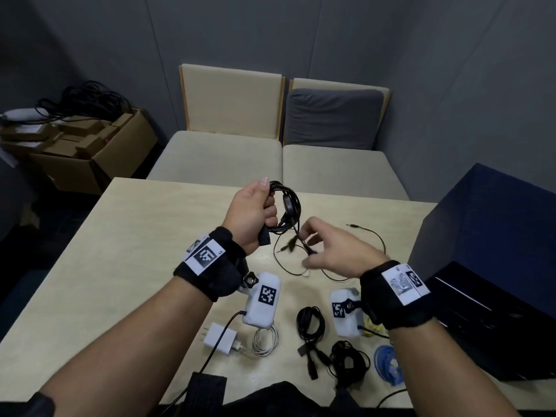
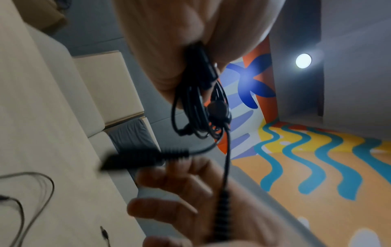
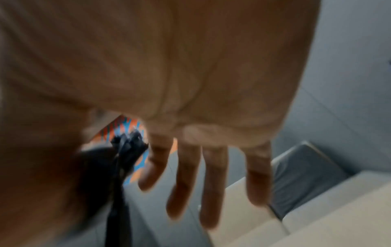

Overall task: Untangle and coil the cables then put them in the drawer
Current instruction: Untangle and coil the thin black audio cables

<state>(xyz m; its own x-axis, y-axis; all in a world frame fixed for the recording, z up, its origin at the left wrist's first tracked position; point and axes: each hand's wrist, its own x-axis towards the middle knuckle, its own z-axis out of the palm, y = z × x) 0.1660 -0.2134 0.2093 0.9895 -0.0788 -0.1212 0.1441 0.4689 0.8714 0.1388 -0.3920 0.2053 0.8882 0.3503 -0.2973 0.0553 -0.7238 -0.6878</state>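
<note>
surface (image 1: 105, 266): pale wood top, everything sits on it, sofa seats behind the far edge
drawer unit (image 1: 493, 266): dark blue box at the right edge of the surface
left hand (image 1: 251, 216): raised above the surface, fingers wrapped round a black cable coil (image 1: 288, 206), gripping it tight
right hand (image 1: 334, 251): pretty blurry, fingers spread and mostly straight, loose cable end right by the thumb, can't tell if it's actually pinching it
thin black cable (image 1: 370, 236): loose on the surface, under and beyond the right hand
near edge: white charger (image 1: 219, 338), more black coils (image 1: 311, 322), a blue cable (image 1: 388, 364)
</note>
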